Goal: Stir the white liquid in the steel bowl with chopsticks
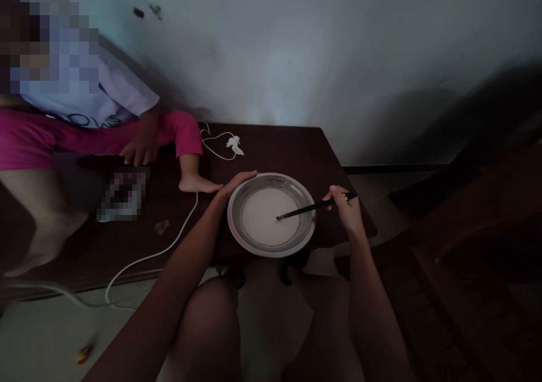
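A round metal bowl [235, 232] holding pale white liquid sits on a dark wooden table [292, 150], near its front edge. My left hand [236, 182] curls over the bowl's far left rim and holds it. My right hand [345, 207] is closed on dark chopsticks [311, 207], whose tips dip into the liquid near the bowl's middle.
Another person in a white shirt and pink shorts [101, 136] sits on the table's left part, a foot [197, 185] close to my left hand. A white cable [163, 249] and earphones [232, 143] lie on the table. My knees are below, a dark chair [474, 241] at right.
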